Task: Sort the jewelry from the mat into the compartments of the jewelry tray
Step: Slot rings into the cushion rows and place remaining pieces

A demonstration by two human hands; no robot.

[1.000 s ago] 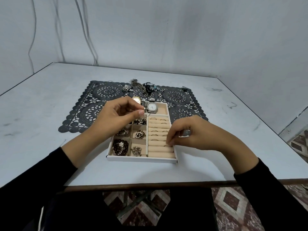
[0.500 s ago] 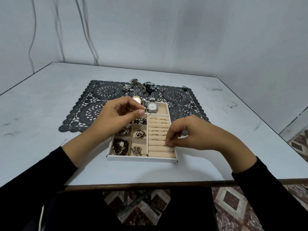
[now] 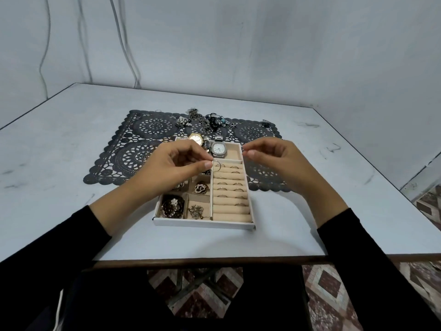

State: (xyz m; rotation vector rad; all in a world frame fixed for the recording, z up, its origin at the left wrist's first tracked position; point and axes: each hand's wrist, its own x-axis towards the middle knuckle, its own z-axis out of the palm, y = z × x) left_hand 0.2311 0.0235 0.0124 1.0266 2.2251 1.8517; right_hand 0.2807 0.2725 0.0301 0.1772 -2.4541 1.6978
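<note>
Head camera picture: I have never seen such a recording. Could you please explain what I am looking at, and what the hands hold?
No machine here: a person wears one camera on the head, so you look down at their two hands. On the table lies a dark lace mat with a pile of unsorted jewelry. The jewelry tray holds rings, brooches and watches. The left hand pinches a thin hoop above the tray. The right hand has its fingertips close together; whether it holds anything, I cannot tell.

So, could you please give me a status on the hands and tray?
Left hand pinches thin hoop over ring rolls. Right hand hovers at tray edge, grip unclear. Nothing in the way.
</note>
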